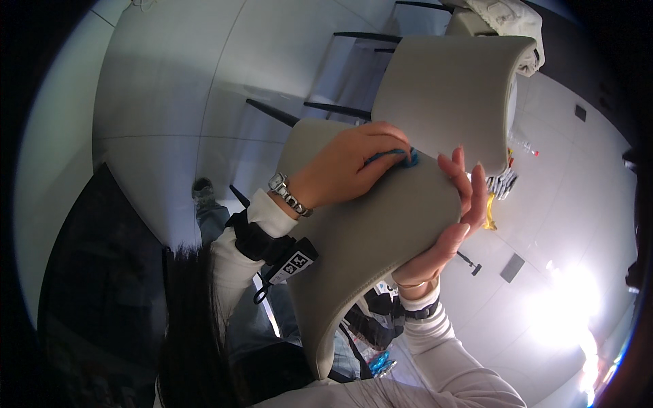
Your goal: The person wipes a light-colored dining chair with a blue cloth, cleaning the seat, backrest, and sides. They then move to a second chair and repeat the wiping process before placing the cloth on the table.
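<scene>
A beige upholstered chair (387,224) with a curved back is directly before me, tilted in this view. My left hand (352,163) presses a bunched blue cloth (411,157) against its surface, close to the upper edge. Most of the cloth is hidden beneath the fingers. My right hand (454,214) rests along the chair's right edge, palm towards it. Its thumb and fingers are spread and extend past the rim rather than closing around it.
A second beige chair (444,92) with dark legs stands just beyond, and light fabric (515,25) hangs behind it. On the tiled floor are a clear bottle (524,147), a yellow item (490,211) and a dark-headed tool (472,265). A bright light glares at the right.
</scene>
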